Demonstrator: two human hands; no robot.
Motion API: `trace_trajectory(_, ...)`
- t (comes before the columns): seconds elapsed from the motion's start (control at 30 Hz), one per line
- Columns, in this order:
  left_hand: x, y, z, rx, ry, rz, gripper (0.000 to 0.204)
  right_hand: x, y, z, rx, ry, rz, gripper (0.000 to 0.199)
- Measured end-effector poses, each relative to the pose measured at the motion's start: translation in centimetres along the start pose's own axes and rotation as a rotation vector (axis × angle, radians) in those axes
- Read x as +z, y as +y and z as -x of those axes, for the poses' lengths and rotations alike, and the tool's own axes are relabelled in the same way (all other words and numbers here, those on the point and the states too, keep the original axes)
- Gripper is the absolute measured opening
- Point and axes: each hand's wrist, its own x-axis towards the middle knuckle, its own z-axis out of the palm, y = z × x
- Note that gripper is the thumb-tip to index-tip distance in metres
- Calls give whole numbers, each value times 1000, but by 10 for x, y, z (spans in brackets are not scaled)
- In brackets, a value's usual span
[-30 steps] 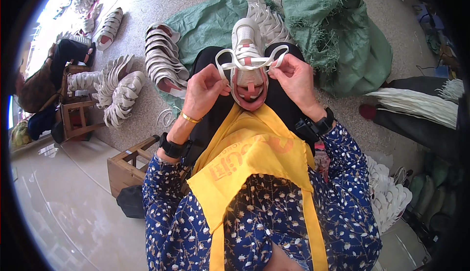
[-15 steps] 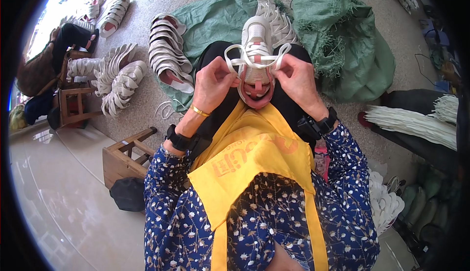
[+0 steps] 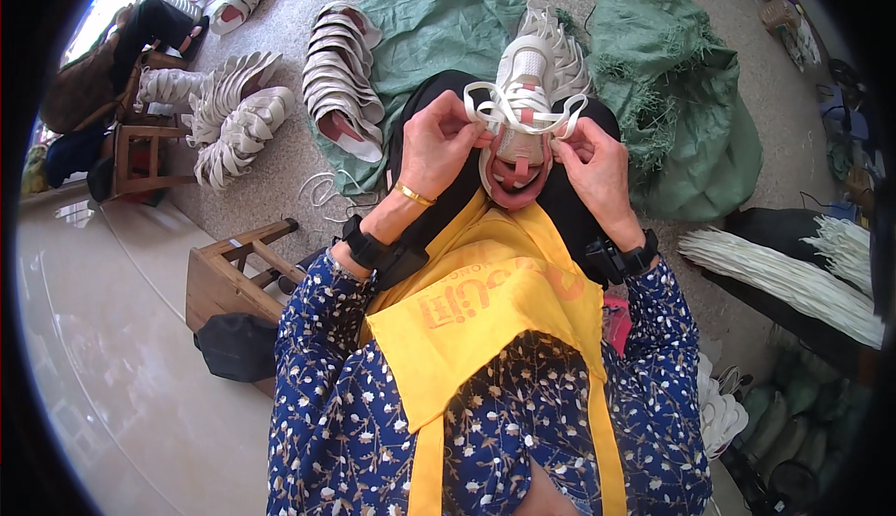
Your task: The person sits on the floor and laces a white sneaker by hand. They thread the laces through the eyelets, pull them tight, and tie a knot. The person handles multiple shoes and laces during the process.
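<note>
A white and pink sneaker [image 3: 523,63] rests between my knees, its toe pointing away from me and its pink-lined opening toward me. White shoelace [image 3: 523,124] crosses the tongue and rises in a loop on each side. My left hand [image 3: 439,143] pinches the lace at the shoe's left side. On the right side, my right hand [image 3: 595,166] pinches the other loop between thumb and fingers. Below the shoe a yellow apron [image 3: 485,301] covers my lap.
Stacked shoe uppers [image 3: 341,77] lie on a green sack [image 3: 439,35] at the left, with more uppers [image 3: 238,124] beyond. Another green sack [image 3: 672,105] is at the right. A bundle of white laces [image 3: 784,278] lies right of me; a wooden stool [image 3: 238,278] stands left.
The view has shifted, so the shoe and both hands appear a little further right. Both hands still pinch the lace loops, which look nearly the same.
</note>
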Motion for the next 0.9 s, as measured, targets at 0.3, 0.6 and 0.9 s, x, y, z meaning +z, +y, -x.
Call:
trace_trajectory(0.3,10,21,-1,113,90,-580,14,-1,-3,1,-7,-4,19,9)
trace_trajectory(0.6,13,13,0,197,77,-525,14,0,-4,3,-26,8,41,9)
trace_trajectory(0.9,15,13,4,231,42,-516,21,-10,-8,6,-9,45,39,15)
